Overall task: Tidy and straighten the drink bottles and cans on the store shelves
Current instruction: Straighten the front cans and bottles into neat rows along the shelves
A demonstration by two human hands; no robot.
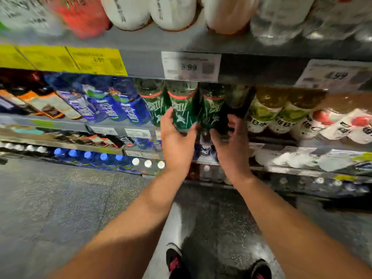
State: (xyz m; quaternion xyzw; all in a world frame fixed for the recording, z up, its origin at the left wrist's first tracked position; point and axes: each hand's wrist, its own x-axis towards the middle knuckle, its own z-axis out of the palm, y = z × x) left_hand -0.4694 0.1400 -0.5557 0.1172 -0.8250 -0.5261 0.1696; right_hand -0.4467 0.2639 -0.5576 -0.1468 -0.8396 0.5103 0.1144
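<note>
Store aisle, dim light, frame blurred with motion. I see a grey speckled floor [60, 198] running from 6 to 9 o'clock, with two dark shoes [175, 260] at 6. Shelving fills the upper half. The shelf edge [251, 67] at 12 carries a white price tag [190, 66] and, toward 10, yellow price tags [80, 59]. Above it stand white and red bottles, only their bases visible. On the middle shelf, a row of green bottles [184, 105] sits at centre, blue-labelled bottles [112, 105] toward 9, pale green-labelled bottles [267, 111] toward 3. Lower shelves at 8 show blue and white caps [103, 157] in a line. The left hand [177, 135] has its grip curled round the lower part of one green bottle, thumb on its left side, fingertips on its right. The right hand [229, 137] reaches beside the next green bottle, fingers bent; I cannot tell whether its grip has hold of anything.
</note>
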